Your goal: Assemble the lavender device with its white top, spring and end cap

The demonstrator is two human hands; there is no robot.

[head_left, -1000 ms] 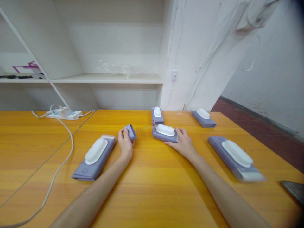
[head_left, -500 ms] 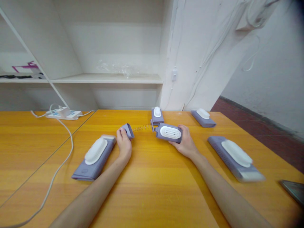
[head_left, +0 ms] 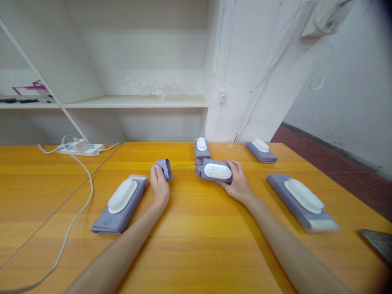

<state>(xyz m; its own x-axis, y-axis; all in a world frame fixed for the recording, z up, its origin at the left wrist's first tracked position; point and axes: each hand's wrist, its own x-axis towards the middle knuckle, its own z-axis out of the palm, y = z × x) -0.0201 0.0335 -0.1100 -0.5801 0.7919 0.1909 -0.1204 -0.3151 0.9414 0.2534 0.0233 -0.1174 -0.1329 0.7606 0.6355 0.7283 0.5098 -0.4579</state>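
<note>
Closed around a short purple-grey sleeve (head_left: 165, 169) is my left hand (head_left: 159, 183). A thin coil spring (head_left: 183, 168) stretches from that sleeve to a small purple-grey end piece (head_left: 197, 166). My right hand (head_left: 239, 179) grips the far end of a purple-grey brush body (head_left: 215, 170) with an oval of white bristles facing up. The end piece sits at the left end of this body; whether the two are joined I cannot tell. Both parts are held a little above the table. A similar brush (head_left: 121, 204) lies just left of my left forearm.
More such brushes lie on the wooden table: one at the back middle (head_left: 202, 148), one at the back right (head_left: 261, 150), one at the right (head_left: 303, 201). A power strip (head_left: 81, 147) with a long white cable is at the left. A dark flat object (head_left: 378, 243) lies at the right edge.
The brush body in my right hand has shifted slightly left and turned more level, its left end now close against the end piece. The spring looks straighter. My left hand has hardly moved.
</note>
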